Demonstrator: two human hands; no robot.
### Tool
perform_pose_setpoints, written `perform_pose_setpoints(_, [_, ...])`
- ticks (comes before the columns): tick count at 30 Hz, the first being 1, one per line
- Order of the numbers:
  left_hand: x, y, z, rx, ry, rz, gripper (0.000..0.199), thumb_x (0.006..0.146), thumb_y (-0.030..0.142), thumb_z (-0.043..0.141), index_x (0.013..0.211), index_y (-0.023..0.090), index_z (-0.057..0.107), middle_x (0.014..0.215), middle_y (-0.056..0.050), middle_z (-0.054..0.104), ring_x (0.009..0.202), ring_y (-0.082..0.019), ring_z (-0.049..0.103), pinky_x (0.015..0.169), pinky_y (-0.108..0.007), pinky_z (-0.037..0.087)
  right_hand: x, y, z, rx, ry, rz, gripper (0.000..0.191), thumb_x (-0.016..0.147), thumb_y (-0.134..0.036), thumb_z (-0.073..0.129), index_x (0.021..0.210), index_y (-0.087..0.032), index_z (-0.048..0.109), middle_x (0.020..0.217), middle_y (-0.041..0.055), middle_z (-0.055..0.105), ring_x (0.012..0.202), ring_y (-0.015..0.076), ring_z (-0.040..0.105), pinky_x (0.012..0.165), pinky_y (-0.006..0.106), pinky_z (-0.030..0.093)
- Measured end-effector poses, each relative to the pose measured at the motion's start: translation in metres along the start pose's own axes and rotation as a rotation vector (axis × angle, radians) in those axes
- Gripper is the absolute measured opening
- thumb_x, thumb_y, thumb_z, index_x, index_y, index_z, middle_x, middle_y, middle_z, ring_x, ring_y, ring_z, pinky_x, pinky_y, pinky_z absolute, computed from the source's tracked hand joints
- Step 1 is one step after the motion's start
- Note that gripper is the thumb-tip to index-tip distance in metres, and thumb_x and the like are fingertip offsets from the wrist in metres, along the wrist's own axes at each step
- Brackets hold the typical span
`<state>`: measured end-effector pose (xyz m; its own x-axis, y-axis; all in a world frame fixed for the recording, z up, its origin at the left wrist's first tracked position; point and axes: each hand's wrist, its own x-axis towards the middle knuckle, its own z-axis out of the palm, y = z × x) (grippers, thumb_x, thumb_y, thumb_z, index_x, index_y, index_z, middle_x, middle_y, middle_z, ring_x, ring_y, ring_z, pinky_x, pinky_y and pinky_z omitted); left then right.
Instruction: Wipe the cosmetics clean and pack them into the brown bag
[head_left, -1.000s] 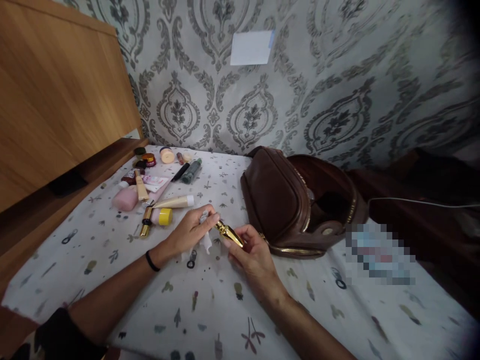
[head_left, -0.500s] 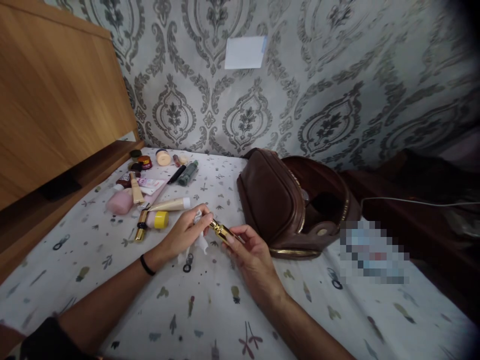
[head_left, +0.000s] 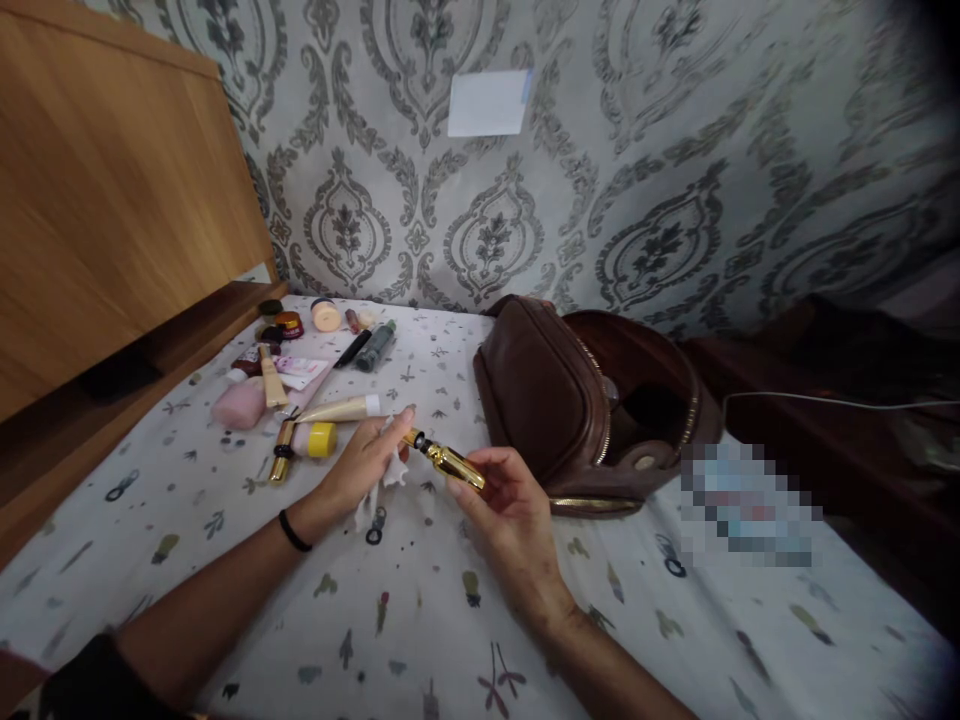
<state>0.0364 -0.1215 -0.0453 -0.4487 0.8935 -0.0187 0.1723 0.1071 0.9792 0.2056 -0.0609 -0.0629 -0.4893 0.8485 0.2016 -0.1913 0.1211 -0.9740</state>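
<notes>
A shiny gold cosmetic tube [head_left: 456,466] is pinched in my right hand [head_left: 517,525], with the thumb below it and the fingers above. Its narrow gold end [head_left: 412,437] reaches my left hand [head_left: 358,467], and a dark band shows between that end and the wider gold body. My left hand is closed round a crumpled white tissue [head_left: 391,472], its thumb at the tube's narrow end. Left of that hand lie a bottle with a yellow cap [head_left: 322,440], another gold tube [head_left: 280,462] and a cream tube with a white cap [head_left: 341,409].
An unzipped brown leather bag [head_left: 536,390] stands to the right near the patterned wall. At the back left are a pink sponge-like item [head_left: 240,404], several jars and tubes, and a green bottle [head_left: 376,346]. A wooden cabinet [head_left: 127,180] borders the left side; a blurred packet [head_left: 750,505] lies right.
The tube's narrow end and wider body have drawn apart, baring a dark band between them. My left hand has shifted slightly left with the tissue; my right hand has moved little.
</notes>
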Motion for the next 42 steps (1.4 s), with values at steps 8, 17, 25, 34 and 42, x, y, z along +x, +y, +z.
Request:
perform_pose_setpoints(8, [0.003,-0.008,0.000,-0.093,-0.039,-0.019,0.056,0.089,0.066,0.045,0.056,0.020,0.048,0.047,0.006,0.042,0.043,-0.009,0.038,0.044,-0.022,0.030,0.001,0.003,0.000,0.054,0.005,0.027,0.030,0.072,-0.036,0.080,0.090,-0.022,0.060,0.083,-0.0003,0.060,0.077,0.0144,0.058,0.071,0.027,0.049])
perform_pose_setpoints(17, [-0.005,0.005,0.001,-0.001,-0.103,0.130,0.046,0.092,0.058,0.048,0.066,0.020,0.046,0.057,0.006,0.042,0.051,-0.009,0.039,0.049,-0.021,0.032,0.000,0.002,0.002,0.046,0.040,0.064,0.032,0.069,-0.037,0.081,0.087,-0.021,0.060,0.083,0.0002,0.061,0.076,0.0145,0.058,0.070,0.027,0.049])
perform_pose_setpoints(25, [-0.004,0.005,-0.003,-0.064,-0.181,0.158,0.027,0.090,0.047,0.057,0.091,0.021,0.057,0.065,0.005,0.052,0.054,-0.009,0.048,0.052,-0.020,0.038,0.001,-0.006,0.001,0.093,-0.023,0.146,0.034,0.076,-0.047,0.074,0.087,-0.020,0.057,0.066,-0.0030,0.060,0.057,0.0108,0.054,0.057,0.024,0.044])
perform_pose_setpoints(34, [-0.004,0.004,-0.002,-0.038,-0.154,0.120,0.036,0.089,0.055,0.054,0.095,0.020,0.060,0.061,0.005,0.051,0.050,-0.009,0.046,0.046,-0.020,0.035,0.002,-0.003,0.002,0.114,-0.023,0.187,0.038,0.077,-0.052,0.072,0.088,-0.019,0.055,0.064,-0.0029,0.062,0.054,0.0101,0.054,0.056,0.023,0.043])
perform_pose_setpoints(42, [-0.001,0.002,-0.006,-0.095,-0.176,0.047,0.034,0.085,0.053,0.060,0.083,0.020,0.055,0.058,0.007,0.049,0.048,-0.008,0.043,0.044,-0.018,0.032,0.001,-0.006,0.001,0.097,-0.042,0.177,0.038,0.077,-0.053,0.072,0.087,-0.019,0.056,0.070,-0.0030,0.059,0.056,0.0101,0.056,0.054,0.023,0.043])
